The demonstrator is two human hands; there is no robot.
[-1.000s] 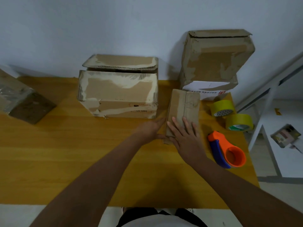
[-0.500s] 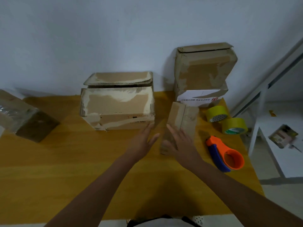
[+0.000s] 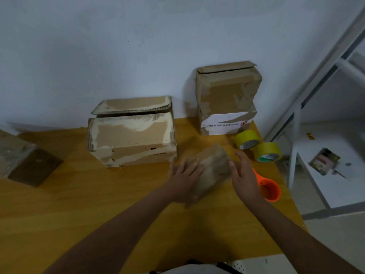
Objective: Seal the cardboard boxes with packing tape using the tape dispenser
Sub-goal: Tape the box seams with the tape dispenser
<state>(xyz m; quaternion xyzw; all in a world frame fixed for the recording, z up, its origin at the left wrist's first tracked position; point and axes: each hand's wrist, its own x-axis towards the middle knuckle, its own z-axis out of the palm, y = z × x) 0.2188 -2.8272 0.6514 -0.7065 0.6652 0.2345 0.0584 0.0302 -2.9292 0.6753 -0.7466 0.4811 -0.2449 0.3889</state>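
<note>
cardboard box, small, blurred, tilted

There is just one camera, worn on the person's head. It looks forward and down at the wooden counter from close above, toward the wall behind it. Both arms reach out from the bottom edge. A white shelf shows at the right side.
</note>
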